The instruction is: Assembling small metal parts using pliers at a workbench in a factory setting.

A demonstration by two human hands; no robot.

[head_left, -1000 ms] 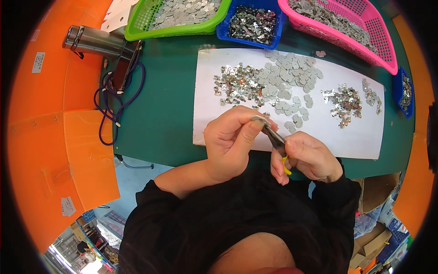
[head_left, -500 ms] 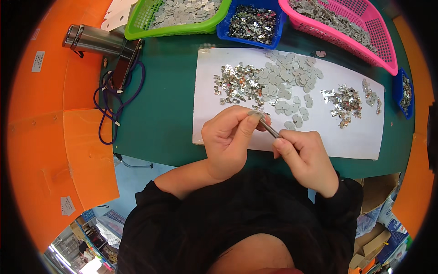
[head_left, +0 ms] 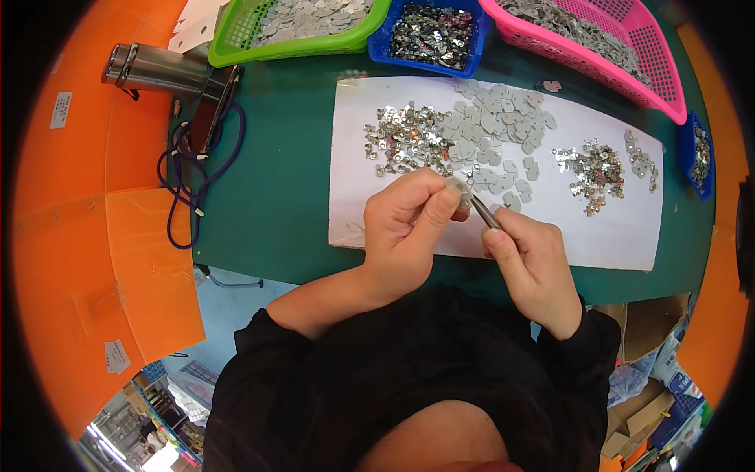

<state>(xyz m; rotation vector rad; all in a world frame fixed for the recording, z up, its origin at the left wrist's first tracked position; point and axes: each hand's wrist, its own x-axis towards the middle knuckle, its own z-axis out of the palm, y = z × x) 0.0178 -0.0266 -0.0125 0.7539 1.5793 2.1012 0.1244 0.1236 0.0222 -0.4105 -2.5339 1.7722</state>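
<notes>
Between thumb and forefinger, my left hand (head_left: pixel 409 220) pinches a small flat grey piece (head_left: pixel 458 187). My right hand (head_left: pixel 535 267) grips metal tweezers (head_left: pixel 484 212), whose tips meet or nearly meet the piece's right side. Both hands are above the near part of a white board (head_left: pixel 598 244). Behind them on the board lie a pile of shiny metal clips (head_left: pixel 405 138) and a pile of flat grey pieces (head_left: pixel 503 118). A second heap of shiny clips (head_left: pixel 598 173) sits to the right, beside a few more grey pieces (head_left: pixel 641 161).
A green basket (head_left: pixel 295 51), a blue bin (head_left: pixel 425 67) and a pink basket (head_left: pixel 586 72) line the table's far side, all holding small parts. A small blue tray (head_left: pixel 696 157) stands far right. At left are a steel flask (head_left: pixel 161 69), a phone (head_left: pixel 206 118) and a purple cord (head_left: pixel 169 200).
The tweezers have drawn back slightly from the left fingertips and now point more steeply. My left hand has shifted a little right, and the grey piece shows more clearly.
</notes>
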